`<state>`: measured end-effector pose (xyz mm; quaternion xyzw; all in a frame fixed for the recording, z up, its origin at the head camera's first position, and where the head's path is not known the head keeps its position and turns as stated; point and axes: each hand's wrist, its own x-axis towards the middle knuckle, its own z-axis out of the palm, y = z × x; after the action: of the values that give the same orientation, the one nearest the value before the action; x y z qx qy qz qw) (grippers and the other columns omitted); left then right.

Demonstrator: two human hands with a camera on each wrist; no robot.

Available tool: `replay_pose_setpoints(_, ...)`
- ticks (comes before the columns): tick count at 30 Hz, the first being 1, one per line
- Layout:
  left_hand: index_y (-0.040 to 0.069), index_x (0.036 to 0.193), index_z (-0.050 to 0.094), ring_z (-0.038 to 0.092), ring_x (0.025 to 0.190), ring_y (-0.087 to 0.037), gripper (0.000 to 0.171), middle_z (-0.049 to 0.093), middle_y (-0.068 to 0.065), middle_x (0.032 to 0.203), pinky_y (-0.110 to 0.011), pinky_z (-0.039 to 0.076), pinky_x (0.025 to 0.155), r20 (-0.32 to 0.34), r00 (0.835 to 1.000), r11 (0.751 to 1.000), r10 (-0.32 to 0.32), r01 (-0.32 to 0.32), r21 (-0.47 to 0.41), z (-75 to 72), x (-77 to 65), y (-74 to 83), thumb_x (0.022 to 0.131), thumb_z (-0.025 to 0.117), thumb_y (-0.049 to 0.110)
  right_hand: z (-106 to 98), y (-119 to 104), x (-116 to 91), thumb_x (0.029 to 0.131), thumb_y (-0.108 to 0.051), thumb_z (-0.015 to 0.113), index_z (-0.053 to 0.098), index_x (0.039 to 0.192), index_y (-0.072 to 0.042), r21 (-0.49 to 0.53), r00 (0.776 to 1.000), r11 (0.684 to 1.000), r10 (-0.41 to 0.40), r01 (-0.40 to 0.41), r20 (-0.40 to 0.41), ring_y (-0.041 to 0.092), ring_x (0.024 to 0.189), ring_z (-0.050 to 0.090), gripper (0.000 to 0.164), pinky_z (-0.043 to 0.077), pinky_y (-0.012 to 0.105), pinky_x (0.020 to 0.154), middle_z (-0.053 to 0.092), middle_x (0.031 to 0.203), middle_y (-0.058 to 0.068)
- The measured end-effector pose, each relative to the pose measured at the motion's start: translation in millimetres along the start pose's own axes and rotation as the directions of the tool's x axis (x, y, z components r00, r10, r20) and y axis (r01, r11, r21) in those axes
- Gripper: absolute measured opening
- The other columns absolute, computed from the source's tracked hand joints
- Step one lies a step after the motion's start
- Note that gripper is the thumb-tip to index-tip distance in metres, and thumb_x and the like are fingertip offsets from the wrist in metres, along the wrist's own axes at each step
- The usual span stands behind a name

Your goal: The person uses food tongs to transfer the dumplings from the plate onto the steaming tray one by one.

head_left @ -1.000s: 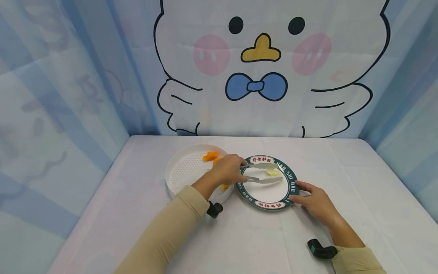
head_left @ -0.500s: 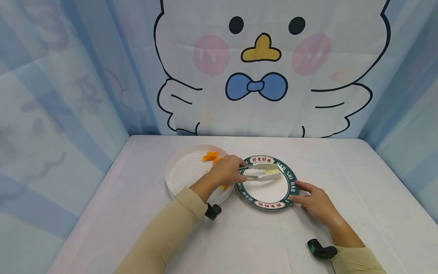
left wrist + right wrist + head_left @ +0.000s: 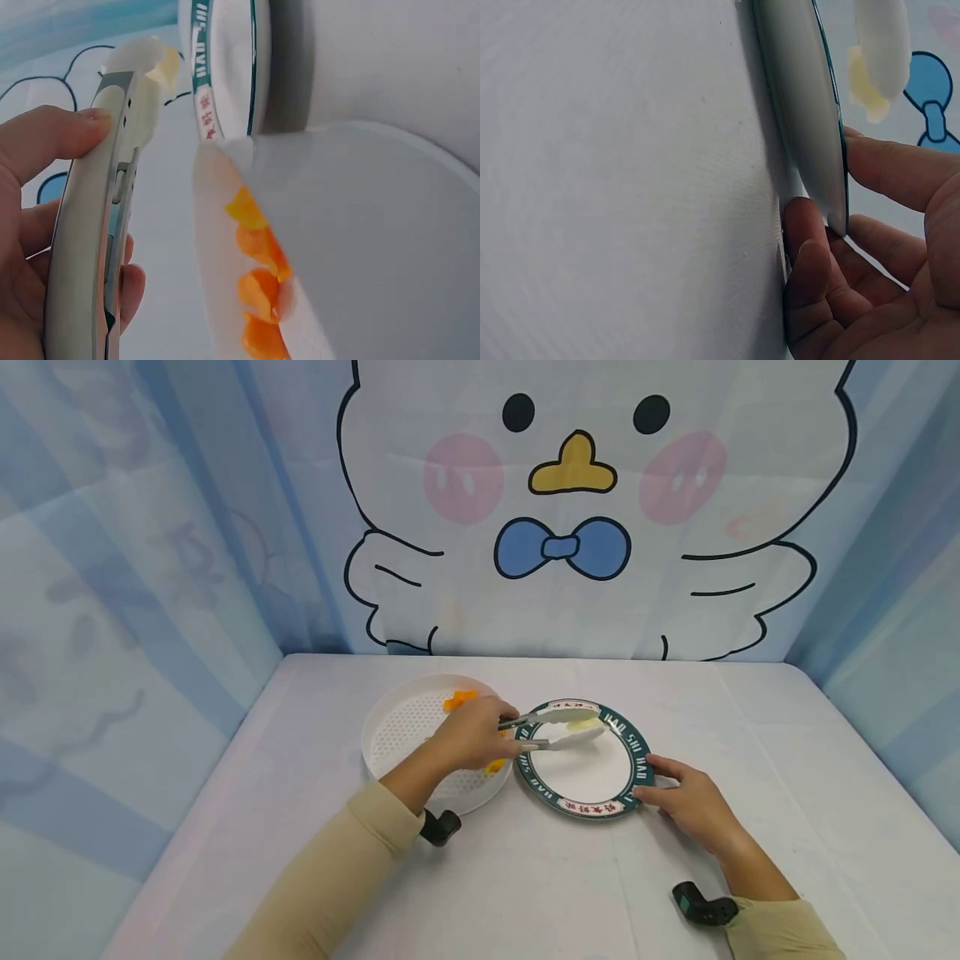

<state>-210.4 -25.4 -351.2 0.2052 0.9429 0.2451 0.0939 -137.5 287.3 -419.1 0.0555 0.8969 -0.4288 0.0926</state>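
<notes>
My left hand (image 3: 476,733) holds a pair of tongs (image 3: 562,716), also large in the left wrist view, with their pale tips over the plate's left half. A pale yellow piece (image 3: 583,724) is at the tips; in the right wrist view this yellow piece (image 3: 866,84) shows beside one tip, above the plate. My right hand (image 3: 690,797) pinches the right rim of the green-rimmed white plate (image 3: 592,783). In the right wrist view some fingers lie under the rim. Left of the plate, partly behind my left hand, is a round white perforated tray (image 3: 405,727).
Several orange pieces (image 3: 259,292) and a yellow piece (image 3: 244,208) lie in the tray, by its wall. Tray and plate stand side by side on a white-covered table (image 3: 540,893). A printed cloth (image 3: 465,602) hangs behind the table's far edge.
My left hand has shifted left with the tongs, and the pale yellow piece has moved left with their tips. My right hand and the plate stay where they were.
</notes>
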Motion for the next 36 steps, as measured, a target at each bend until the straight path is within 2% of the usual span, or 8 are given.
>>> replay_pose_setpoints(4,0.010,0.127,0.068,0.057,0.095,-0.017,0.045,0.067,-0.002,0.118,-0.031,0.050,0.091,-0.016,1.000,0.999,-0.008,0.007,-0.040,-7.0,-9.7,-9.3,0.087,0.079,0.028,1,0,0,0.091,-0.030,0.074,0.036,0.151,0.005,0.003,1.000,1.000,-0.002,0.002,0.000,0.025,0.092,0.059,0.079,0.052,0.032,0.073,0.039,0.150,0.030)
replay_pose_setpoints(7,0.010,0.126,0.068,0.057,0.096,-0.017,0.044,0.067,-0.002,0.118,-0.030,0.051,0.090,-0.031,0.999,0.997,-0.019,0.017,-0.072,-12.7,-17.5,-16.7,0.087,0.079,0.026,1,0,0,0.091,-0.030,0.074,0.036,0.151,0.005,0.003,1.000,1.000,-0.006,0.006,-0.003,0.023,0.092,0.059,0.079,0.052,0.031,0.073,0.039,0.149,0.030)
replay_pose_setpoints(11,0.009,0.132,0.065,0.059,0.101,-0.018,0.052,0.066,-0.003,0.121,-0.031,0.052,0.091,-0.050,0.997,0.993,-0.053,0.047,-0.108,-20.4,-27.2,-26.3,0.085,0.082,0.025,1,0,0,0.091,-0.029,0.074,0.036,0.151,0.005,0.004,1.000,1.000,-0.012,0.012,-0.005,0.023,0.091,0.059,0.079,0.052,0.031,0.073,0.040,0.149,0.030)
replay_pose_setpoints(19,0.005,0.131,0.065,0.058,0.095,-0.020,0.053,0.066,-0.006,0.116,-0.033,0.053,0.086,-0.091,0.992,0.993,-0.086,0.078,-0.084,-38.3,-47.1,-43.0,0.085,0.082,0.024,2,1,0,0.092,-0.029,0.073,0.036,0.151,0.005,-0.011,1.000,1.000,-0.009,0.009,-0.007,0.027,0.098,0.059,0.078,0.053,0.031,0.074,0.039,0.149,0.030)
replay_pose_setpoints(27,0.003,0.132,0.063,0.060,0.102,-0.024,0.053,0.064,-0.013,0.123,-0.042,0.050,0.088,-0.125,0.987,0.993,-0.106,0.097,-0.071,-53.9,-66.4,-68.9,0.086,0.079,0.024,2,1,0,0.092,-0.028,0.073,0.036,0.150,0.006,-0.022,1.000,1.000,-0.013,0.013,-0.012,0.025,0.094,0.060,0.077,0.052,0.031,0.074,0.040,0.149,0.030)
replay_pose_setpoints(36,-0.002,0.133,0.061,0.059,0.098,-0.026,0.053,0.063,-0.018,0.125,-0.041,0.050,0.082,-0.140,0.980,0.988,-0.144,0.134,-0.078,-66.4,-80.3,-97.2,0.088,0.077,0.021,2,0,-1,0.092,-0.028,0.073,0.036,0.150,0.006,-0.013,1.000,1.000,-0.017,0.016,-0.013,0.026,0.096,0.059,0.077,0.052,0.031,0.074,0.039,0.149,0.031)
